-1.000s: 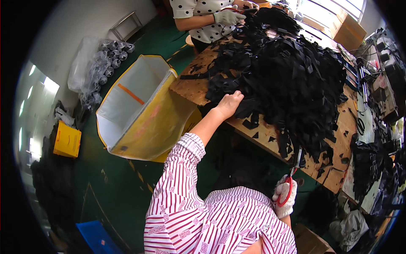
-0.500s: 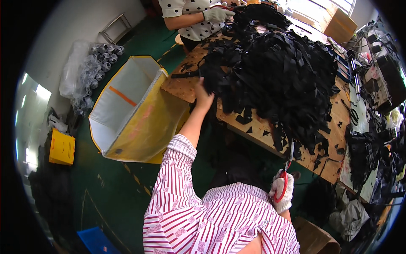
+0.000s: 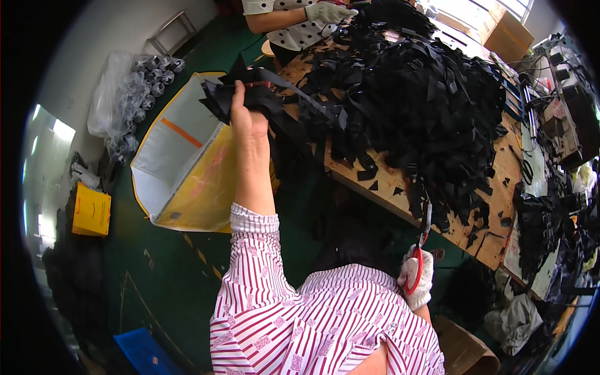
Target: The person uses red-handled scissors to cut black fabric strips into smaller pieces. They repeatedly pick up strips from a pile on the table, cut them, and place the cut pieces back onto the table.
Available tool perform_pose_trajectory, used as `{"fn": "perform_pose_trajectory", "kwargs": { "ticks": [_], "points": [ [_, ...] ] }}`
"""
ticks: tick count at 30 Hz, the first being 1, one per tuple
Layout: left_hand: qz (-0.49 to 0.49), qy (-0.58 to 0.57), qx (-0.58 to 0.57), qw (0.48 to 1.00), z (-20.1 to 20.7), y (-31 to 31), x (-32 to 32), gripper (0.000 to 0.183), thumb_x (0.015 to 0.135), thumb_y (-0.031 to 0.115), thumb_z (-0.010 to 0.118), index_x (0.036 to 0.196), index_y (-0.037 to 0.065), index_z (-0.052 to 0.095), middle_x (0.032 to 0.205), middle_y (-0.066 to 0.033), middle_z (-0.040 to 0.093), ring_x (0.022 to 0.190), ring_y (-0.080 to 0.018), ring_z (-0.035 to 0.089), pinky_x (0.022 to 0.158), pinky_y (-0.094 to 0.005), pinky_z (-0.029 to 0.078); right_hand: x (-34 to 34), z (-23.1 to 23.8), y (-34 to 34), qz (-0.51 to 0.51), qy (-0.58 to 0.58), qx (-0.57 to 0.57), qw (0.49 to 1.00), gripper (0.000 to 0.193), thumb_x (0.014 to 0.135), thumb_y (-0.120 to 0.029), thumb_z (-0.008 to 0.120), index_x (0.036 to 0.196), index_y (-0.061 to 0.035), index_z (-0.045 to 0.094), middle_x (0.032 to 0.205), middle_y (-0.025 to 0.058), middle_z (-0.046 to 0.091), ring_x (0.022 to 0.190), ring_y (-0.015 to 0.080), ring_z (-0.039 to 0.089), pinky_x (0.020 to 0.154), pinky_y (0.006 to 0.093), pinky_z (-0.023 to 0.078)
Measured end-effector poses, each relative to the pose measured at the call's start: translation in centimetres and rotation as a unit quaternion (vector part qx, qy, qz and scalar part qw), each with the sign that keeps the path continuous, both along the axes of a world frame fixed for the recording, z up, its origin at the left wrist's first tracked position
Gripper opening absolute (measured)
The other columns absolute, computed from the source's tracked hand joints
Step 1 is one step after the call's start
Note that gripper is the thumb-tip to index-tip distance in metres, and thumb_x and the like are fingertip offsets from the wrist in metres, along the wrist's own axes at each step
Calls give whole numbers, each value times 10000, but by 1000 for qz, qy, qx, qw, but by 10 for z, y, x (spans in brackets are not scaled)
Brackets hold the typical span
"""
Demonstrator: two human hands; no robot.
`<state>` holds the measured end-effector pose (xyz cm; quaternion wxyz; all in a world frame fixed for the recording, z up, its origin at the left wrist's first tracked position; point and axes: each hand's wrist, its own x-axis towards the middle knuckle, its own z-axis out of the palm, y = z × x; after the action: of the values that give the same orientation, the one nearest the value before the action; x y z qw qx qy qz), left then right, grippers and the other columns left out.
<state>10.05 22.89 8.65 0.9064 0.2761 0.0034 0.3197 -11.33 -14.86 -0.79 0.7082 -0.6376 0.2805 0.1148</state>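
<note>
My bare left hand (image 3: pixel 249 119) grips a bundle of black straps (image 3: pixel 250 97), lifted above the rim of a yellow bag (image 3: pixel 206 181) with a pale lining. The straps' loose ends trail to the right, toward the table. In my gloved right hand (image 3: pixel 417 278), held low by the table's front edge, are red-handled scissors (image 3: pixel 414 269) with the blades pointing up and away from me. A large heap of black straps (image 3: pixel 412 112) covers much of the wooden table (image 3: pixel 375 194); small black scraps lie along its front.
Across the table's far left corner stands another person in a dotted top, with a gloved hand (image 3: pixel 328 12). Wrapped rolls (image 3: pixel 153 78) sit by the left wall, near a yellow box (image 3: pixel 92 209). A blue bin (image 3: pixel 142 353) and a cardboard box (image 3: pixel 465 347) are on the floor.
My left hand has risen from the table's left corner and moved left, bringing the bundle of straps off the table to above the bag. My right hand with the scissors has barely moved.
</note>
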Motion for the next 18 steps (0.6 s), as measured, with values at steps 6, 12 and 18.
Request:
{"fn": "perform_pose_trajectory", "kwargs": {
  "ticks": [6, 12, 18],
  "points": [
    [-137, -39, 191, 971, -8, -27, -36, 167, 902, 193, 575, 979, 50, 532, 899, -85, 583, 787, -218, 606, 696, -303, 504, 0, 0, -1, 1, 0, -13, 1000, 47, 705, 6, 474, 742, -22, 482, 582, 25, 442, 364, 124, 381, 325, 227, 306],
    [-123, 88, 483, 862, -70, -116, -80, 322, 820, 178, 696, 1086, 71, 551, 964, -26, 572, 872, -137, 592, 799, -261, 475, -3, -10, -11, 141, -115, -11, 983, 435, 765, -26, 647, 1115, -36, 389, 765, 25, 487, 608, 97, 504, 542, 223, 432],
    [-231, 168, 392, 874, -114, -155, -95, 264, 833, 94, 674, 1073, 51, 572, 1008, -28, 591, 923, -130, 592, 858, -283, 470, 13, 12, -5, 278, -200, -239, 909, 609, 695, -275, 753, 1144, -25, 427, 873, 134, 598, 751, 284, 599, 714, 361, 474]
  ]
}}
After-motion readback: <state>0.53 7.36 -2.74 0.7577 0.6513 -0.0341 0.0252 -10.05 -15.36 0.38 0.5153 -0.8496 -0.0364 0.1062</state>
